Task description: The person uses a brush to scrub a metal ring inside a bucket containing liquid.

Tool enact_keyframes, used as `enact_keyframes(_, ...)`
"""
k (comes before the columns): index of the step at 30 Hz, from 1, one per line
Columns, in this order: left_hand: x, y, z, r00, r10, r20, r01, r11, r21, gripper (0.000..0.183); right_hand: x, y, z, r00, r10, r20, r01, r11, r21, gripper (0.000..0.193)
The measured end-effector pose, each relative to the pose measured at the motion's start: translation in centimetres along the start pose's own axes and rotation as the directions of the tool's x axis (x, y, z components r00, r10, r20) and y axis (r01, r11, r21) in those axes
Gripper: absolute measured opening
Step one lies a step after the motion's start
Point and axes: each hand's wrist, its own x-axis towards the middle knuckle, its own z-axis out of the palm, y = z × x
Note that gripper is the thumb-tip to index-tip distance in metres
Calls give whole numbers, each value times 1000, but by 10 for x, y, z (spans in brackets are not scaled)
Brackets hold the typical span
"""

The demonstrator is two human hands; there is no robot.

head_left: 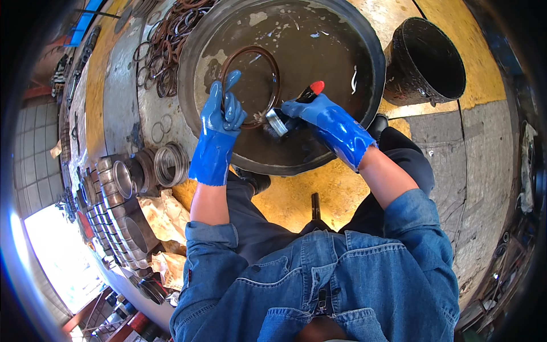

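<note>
My left hand point(222, 114), in a wet blue rubber glove, grips a thin brown metal ring point(276, 64) by its left side and holds it up over a wide round basin point(188, 62) of murky liquid. In my right hand point(325, 114), gloved the same way, is a paintbrush point(277, 122) with a red-tipped dark handle and a metal band. Its bristles point(259, 117) touch or nearly touch the lower edge of the ring. The fingers of my right hand wrap around the handle, partly hiding it.
A dark bucket point(393, 74) stands right of the basin. Many rusty rings point(171, 43) lie heaped at its upper left, with two thin rings point(161, 128) below. Stacked metal rings point(170, 165) and cylindrical sleeves point(137, 233) line the left, beside crumpled brown paper point(165, 215).
</note>
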Motion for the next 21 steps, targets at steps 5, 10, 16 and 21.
enact_keyframes(5, 8, 1, 17, 988, 15, -152, -7, 999, 52, 56, 2, 6, -27, 994, -99, -53, 103, 991, 84, 23)
enact_keyframes(10, 9, 2, 10, 992, 13, -122, -8, 999, 39, 56, 10, -2, -28, 972, -235, -12, 232, 965, -121, 24)
enact_keyframes(16, 5, -1, 25, 996, -42, -80, 50, 994, 100, 56, -7, -8, -1, 962, -223, 159, 253, 946, -204, 30)
enact_keyframes(21, 4, -10, 42, 985, -146, -95, 161, 972, 173, 57, 19, 17, -16, 760, -645, -78, 402, 561, -723, 24)
